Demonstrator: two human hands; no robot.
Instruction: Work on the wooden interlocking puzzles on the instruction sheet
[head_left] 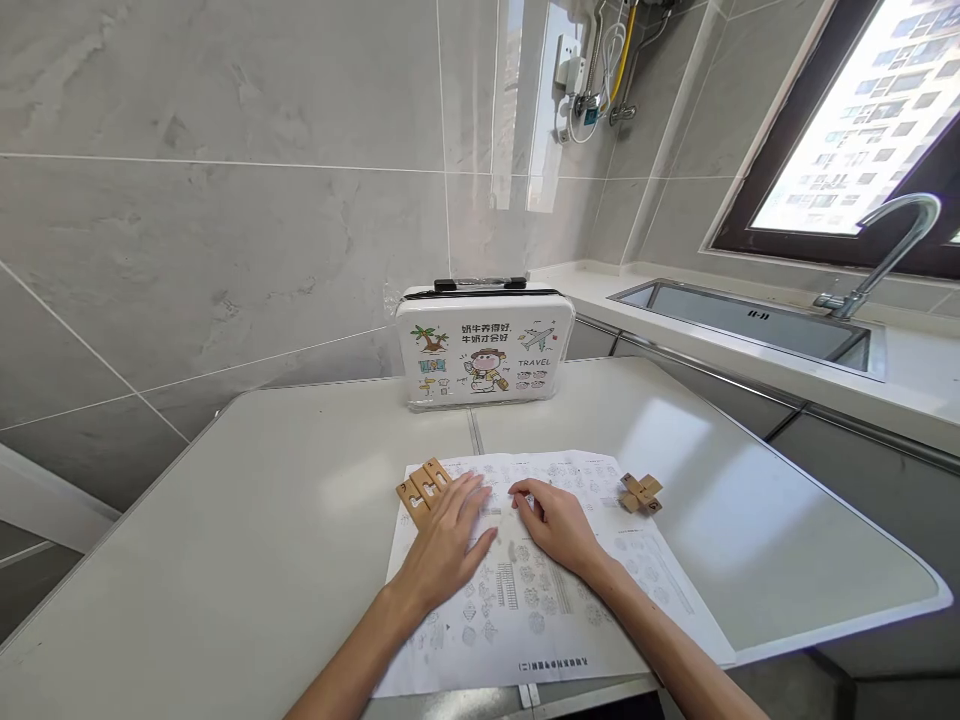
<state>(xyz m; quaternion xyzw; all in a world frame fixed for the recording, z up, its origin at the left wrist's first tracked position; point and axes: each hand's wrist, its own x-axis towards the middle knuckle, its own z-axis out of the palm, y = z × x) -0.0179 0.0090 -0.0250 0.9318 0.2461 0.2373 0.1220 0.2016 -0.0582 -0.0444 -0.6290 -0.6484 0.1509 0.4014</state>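
Note:
A large printed instruction sheet (555,640) covered with small diagrams lies flat on the table. My left hand (442,545) rests on it with fingers stretched out, partly over several flat, notched wooden puzzle pieces (413,494) lying side by side. The far ends of these pieces show, with dark markings on them; the near ends are hidden by the hand. Over the sheet's middle is my right hand (559,525), its fingers curled in and the thumb close to the forefinger, with nothing visible between them. On the sheet's right edge, apart from both hands, sits a cross-shaped cluster of interlocked wooden pieces (640,493).
A white carrying case (484,350) with cartoon prints and a black handle stands upright at the table's (262,520) back, near the tiled wall. To the right, a counter holds a sink (750,320) and a curved tap (892,255) below a window.

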